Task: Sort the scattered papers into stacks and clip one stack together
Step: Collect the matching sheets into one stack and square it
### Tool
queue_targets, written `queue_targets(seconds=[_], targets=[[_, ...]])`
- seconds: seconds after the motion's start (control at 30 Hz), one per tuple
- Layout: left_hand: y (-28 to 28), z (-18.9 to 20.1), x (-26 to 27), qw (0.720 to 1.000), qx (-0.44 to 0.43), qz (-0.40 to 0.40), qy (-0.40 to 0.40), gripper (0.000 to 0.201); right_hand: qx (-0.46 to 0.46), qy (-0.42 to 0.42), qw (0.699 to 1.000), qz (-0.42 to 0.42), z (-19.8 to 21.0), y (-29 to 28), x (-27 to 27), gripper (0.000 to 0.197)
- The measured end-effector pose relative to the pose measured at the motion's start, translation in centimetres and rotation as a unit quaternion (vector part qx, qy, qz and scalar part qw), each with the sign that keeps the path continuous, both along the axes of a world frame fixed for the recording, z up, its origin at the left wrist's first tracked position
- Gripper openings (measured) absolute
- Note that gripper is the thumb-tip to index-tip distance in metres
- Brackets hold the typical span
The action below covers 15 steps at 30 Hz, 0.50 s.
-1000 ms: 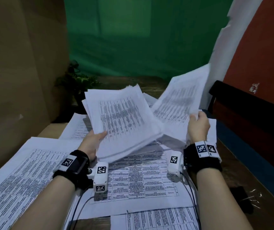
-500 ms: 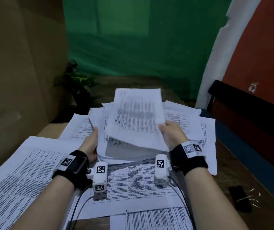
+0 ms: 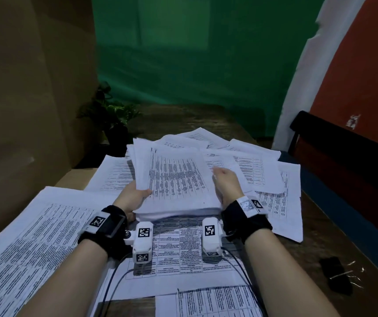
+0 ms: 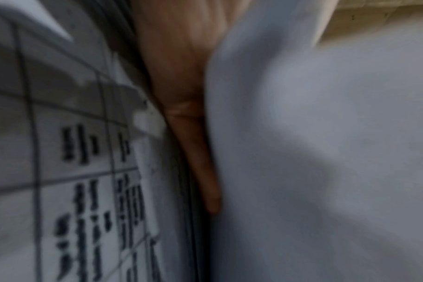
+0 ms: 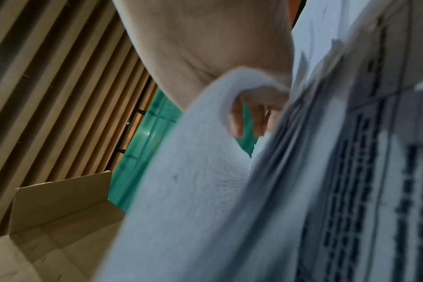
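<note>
A thick stack of printed papers (image 3: 176,179) lies in the middle of the table, its near edge resting on a large table sheet (image 3: 183,252). My left hand (image 3: 133,195) grips the stack's left edge, thumb on top and fingers underneath; the left wrist view shows a finger (image 4: 188,133) between sheets (image 4: 326,152). My right hand (image 3: 225,184) holds the stack's right edge. In the right wrist view its fingers (image 5: 249,118) curl round the bent paper edges (image 5: 181,190). Loose sheets lie to the left (image 3: 35,236) and right (image 3: 275,202).
A small black object (image 3: 334,275) with thin metal wires beside it lies on the wood at the right. A potted plant (image 3: 108,113) stands at the back left beside a cardboard panel (image 3: 23,110). A dark bench (image 3: 343,152) borders the right side.
My right hand brought its raised sheets leftward onto the pile in my left hand. The joined stack has come down onto the table, and both hands now hold its sides.
</note>
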<state>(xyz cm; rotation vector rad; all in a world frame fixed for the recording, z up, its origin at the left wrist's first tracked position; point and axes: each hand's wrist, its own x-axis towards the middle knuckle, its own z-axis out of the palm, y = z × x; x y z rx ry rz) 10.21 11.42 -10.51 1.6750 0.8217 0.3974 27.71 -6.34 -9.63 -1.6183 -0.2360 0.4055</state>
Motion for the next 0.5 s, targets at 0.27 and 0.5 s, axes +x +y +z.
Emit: queue_targets(seconds=[0.27, 0.5], targets=[[1.5, 1.1, -0.4, 0.982, -0.093, 0.085, -0.141, 0.033, 0.078, 0.162, 0.975, 0.128, 0.8, -0.5, -1.2, 0.044], [1.6, 0.4, -0.5, 0.969, -0.117, 0.081, -0.204, 0.046, 0.002, 0.093, 0.993, 0.078, 0.5, 0.5, -0.8, 0.024]])
